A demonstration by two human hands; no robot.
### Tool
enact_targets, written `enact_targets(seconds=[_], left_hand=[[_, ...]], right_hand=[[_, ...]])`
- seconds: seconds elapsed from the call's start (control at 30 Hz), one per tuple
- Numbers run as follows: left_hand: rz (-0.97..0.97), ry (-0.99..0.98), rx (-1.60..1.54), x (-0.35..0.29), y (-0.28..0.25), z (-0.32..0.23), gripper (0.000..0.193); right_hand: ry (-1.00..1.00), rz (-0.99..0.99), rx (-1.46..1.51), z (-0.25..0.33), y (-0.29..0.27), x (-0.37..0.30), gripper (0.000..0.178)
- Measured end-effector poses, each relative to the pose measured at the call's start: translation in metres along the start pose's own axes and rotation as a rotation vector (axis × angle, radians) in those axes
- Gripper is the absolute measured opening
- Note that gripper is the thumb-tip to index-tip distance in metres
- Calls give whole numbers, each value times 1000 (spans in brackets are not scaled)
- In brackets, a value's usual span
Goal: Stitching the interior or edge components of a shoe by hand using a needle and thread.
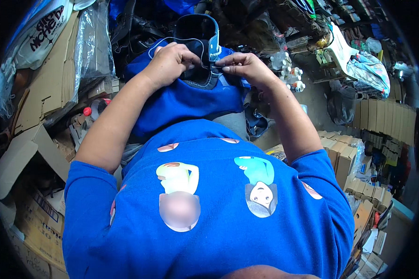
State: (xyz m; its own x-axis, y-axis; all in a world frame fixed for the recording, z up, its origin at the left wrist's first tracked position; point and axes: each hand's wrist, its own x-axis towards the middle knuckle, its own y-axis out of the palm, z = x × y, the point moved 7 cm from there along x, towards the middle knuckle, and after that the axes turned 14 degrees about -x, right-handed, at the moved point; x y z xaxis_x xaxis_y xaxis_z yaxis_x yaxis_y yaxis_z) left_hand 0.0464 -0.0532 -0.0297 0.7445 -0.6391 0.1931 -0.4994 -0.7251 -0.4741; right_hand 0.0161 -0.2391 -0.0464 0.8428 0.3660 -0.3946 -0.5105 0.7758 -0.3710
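On the blue cloth (186, 104) over my lap lies a black-and-blue leather piece (205, 83), perhaps a sandal or shoe upper; its exact kind is unclear. A blue strap (214, 39) with small holes curves up from it into a loop. Pale stitching shows along its lower edge. My left hand (172, 63) bends over the left side, fingers closed in a pinch; what they hold is hidden. A thin light thread (167, 38) arcs beside that hand. At the strap's base, my right hand (246, 67) pinches the piece's right edge between thumb and forefinger.
Flattened cardboard (53, 88) and clear plastic sheeting (92, 42) stand at the left. Several small white bottles (291, 76) are on the right, near a white chair (340, 51) with cloth on it. Stacked cardboard boxes (342, 156) fill the lower right.
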Motion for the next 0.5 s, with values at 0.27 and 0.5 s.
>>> enact_targets(seconds=[0.27, 0.5], left_hand=[[-57, 73, -29, -2, 1, -7, 15], [-140, -30, -12, -19, -12, -22, 21]], right_hand=[[-83, -32, -80, 8, 2, -2, 25], [-30, -156, -346, 29, 5, -19, 26]])
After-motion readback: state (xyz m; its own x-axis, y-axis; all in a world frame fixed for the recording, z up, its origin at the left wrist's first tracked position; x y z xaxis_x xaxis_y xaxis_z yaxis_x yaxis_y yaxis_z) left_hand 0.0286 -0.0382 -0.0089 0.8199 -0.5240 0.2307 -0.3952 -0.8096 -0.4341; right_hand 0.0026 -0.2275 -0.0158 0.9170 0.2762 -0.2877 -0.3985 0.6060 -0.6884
